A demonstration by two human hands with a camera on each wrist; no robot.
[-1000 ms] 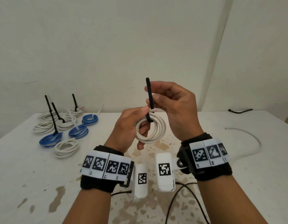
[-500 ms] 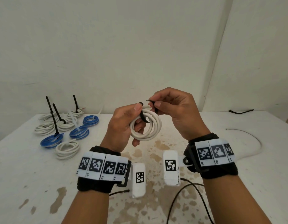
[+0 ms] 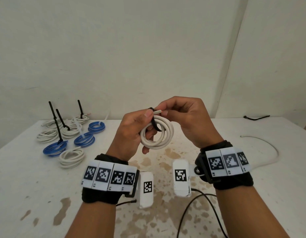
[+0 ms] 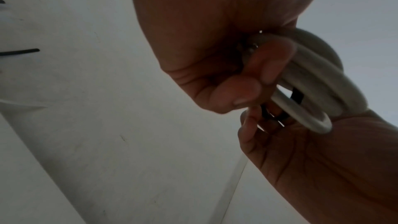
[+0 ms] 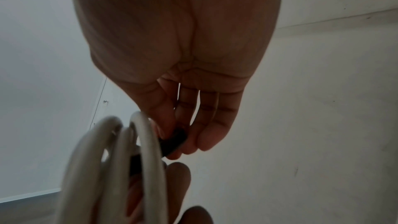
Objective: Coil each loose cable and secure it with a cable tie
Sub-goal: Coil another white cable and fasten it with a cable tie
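A white cable coil [image 3: 159,145] hangs in the air over the middle of the table. My left hand [image 3: 148,118] grips it, thumb on top and fingers through the ring. A black cable tie [image 3: 154,125] loops across the coil's upper left side. My right hand [image 3: 160,109] pinches the tie's end at the top of the coil, beside the cable's cut tip. In the left wrist view the coil [image 4: 312,74] lies against my curled fingers [image 4: 247,91]. The right wrist view shows the tie [image 5: 172,140] between my fingertips [image 5: 204,135], behind the coil [image 5: 148,159].
Several tied white and blue coils [image 3: 68,140] lie at the table's left, some with black tie tails standing up. A loose white cable [image 3: 270,146] curves along the right side. One spare black tie [image 3: 256,117] lies at the back right. Black camera leads [image 3: 200,200] trail near the front edge.
The tie's tail stood upright in my right hand; now it is bent down over the coil. My right hand has dropped to the coil's top, close to my left thumb.
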